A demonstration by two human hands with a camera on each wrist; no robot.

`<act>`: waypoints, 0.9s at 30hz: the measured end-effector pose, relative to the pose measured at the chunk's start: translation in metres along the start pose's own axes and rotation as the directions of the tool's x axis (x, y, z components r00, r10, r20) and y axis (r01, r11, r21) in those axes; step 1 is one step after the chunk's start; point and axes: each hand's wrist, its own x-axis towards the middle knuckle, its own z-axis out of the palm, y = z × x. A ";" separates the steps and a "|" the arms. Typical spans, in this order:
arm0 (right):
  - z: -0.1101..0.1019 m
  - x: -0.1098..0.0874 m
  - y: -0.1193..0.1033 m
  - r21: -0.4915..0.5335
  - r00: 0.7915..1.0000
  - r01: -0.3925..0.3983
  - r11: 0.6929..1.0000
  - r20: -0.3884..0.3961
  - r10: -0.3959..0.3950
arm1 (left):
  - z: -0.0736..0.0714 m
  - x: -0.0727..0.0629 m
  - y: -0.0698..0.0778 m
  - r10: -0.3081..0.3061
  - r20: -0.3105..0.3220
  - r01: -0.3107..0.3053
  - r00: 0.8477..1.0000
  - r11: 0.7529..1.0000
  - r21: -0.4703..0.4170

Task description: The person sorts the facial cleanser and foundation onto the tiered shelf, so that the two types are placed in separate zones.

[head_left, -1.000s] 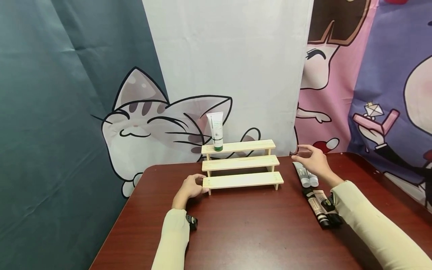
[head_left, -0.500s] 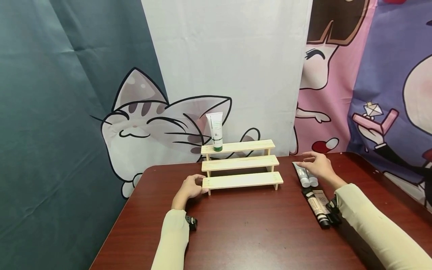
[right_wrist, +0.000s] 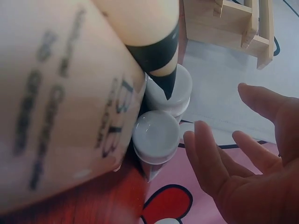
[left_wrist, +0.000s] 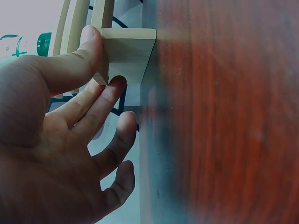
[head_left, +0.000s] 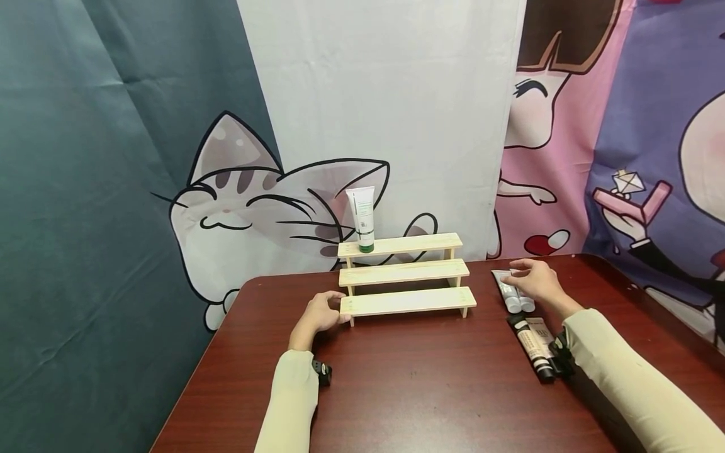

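Note:
My left hand (head_left: pixel 320 312) pinches the left end of the lowest tier of a three-tier wooden display stand (head_left: pixel 410 302). In the left wrist view the thumb lies on the board (left_wrist: pixel 128 33) and two fingers reach beneath it; the other fingers are loosely bent. My right hand (head_left: pixel 536 282) hovers over two white-capped squeeze tubes (head_left: pixel 508 294) lying side by side, partly covering the right one. Its thumb and fingers are apart with nothing between them, and the right wrist view shows the tubes' white caps (right_wrist: pixel 156 135) beside the fingertips.
A white squeeze tube (head_left: pixel 364 220) with a green cap stands on the top tier's left side. Nearer than the white-capped tubes lie a black-and-cream tube (head_left: pixel 531 347) and a beige BB cream tube (head_left: pixel 540 330), partly behind the right wrist. A printed curtain (head_left: pixel 385 94) hangs behind the table (head_left: pixel 419 390).
My right hand has come down and slightly to the right, lower over the white-capped tubes. The left hand keeps its hold on the stand, which has not moved.

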 end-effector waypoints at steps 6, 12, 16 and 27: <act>-0.001 0.002 0.002 -0.010 0.999 -0.012 1.000 0.034 0.012 | 0.002 0.001 0.001 0.006 -0.008 -0.006 1.000 1.000 -0.003; -0.001 0.002 0.002 -0.037 0.996 -0.038 0.999 0.074 0.040 | 0.002 0.002 0.000 0.017 -0.012 -0.017 1.000 1.000 0.008; 0.000 0.003 0.002 -0.049 0.996 -0.039 0.998 0.080 0.043 | 0.003 0.001 0.001 0.014 -0.008 -0.014 1.000 1.000 0.004; 0.004 0.012 0.013 -0.102 0.997 0.050 0.994 0.063 -0.044 | 0.001 0.001 0.000 0.011 -0.010 -0.011 1.000 1.000 0.007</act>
